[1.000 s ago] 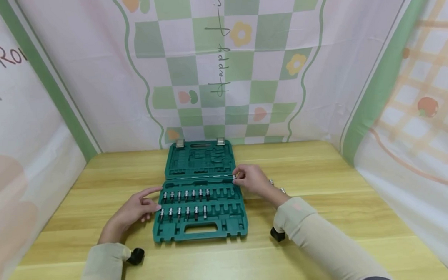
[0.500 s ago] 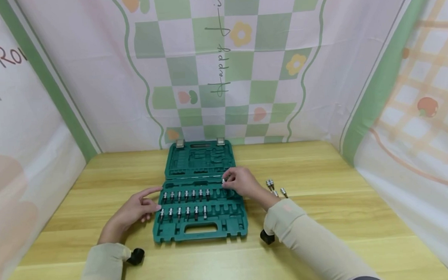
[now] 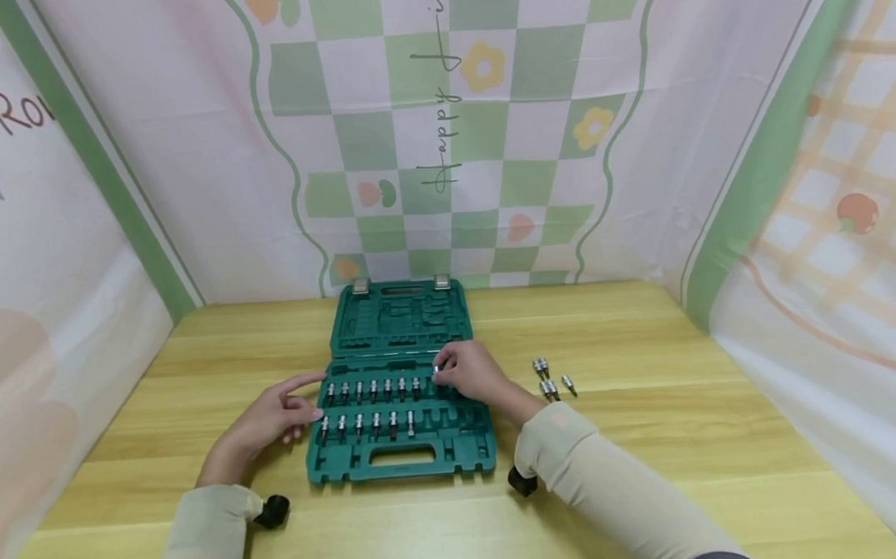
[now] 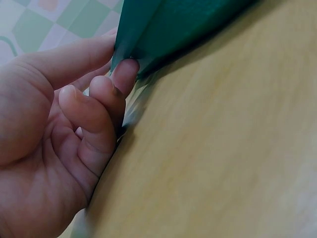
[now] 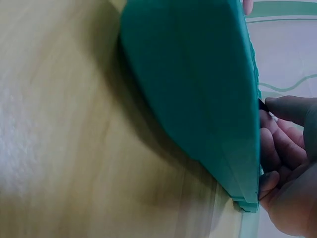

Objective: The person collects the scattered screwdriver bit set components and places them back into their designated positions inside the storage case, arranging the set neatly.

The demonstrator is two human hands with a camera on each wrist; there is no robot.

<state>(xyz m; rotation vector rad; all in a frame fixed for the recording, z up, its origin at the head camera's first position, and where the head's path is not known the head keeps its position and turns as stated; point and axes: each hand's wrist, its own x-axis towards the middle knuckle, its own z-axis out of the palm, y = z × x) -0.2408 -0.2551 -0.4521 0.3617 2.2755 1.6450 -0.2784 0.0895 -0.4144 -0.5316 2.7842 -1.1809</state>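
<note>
A green plastic tool case (image 3: pixel 456 458) lies unfolded on the wooden table, with two rows of bit sockets (image 3: pixel 373 389) in its near half. My right hand (image 3: pixel 476 374) pinches a small bit socket (image 3: pixel 436 369) between thumb and fingertips, over the upper row just right of the seated ones. In the right wrist view, the case's side wall (image 5: pixel 198 89) covers part of that grip; only a dark tip shows. At the left edge of the case my left hand (image 3: pixel 272 416) rests with index finger and thumb touching the rim. Its other fingers (image 4: pixel 101 96) are loosely bent beside the wall.
Several loose bit sockets (image 3: pixel 548 389) lie on the table (image 3: pixel 615 330) right of the case, close to my right forearm. The case lid (image 3: pixel 400 315) lies folded back at the far side, before the patterned cloth (image 3: pixel 479 136).
My right hand has moved left and slightly nearer with the bit socket, from the case's right edge to over the upper row. My left hand stays in place.
</note>
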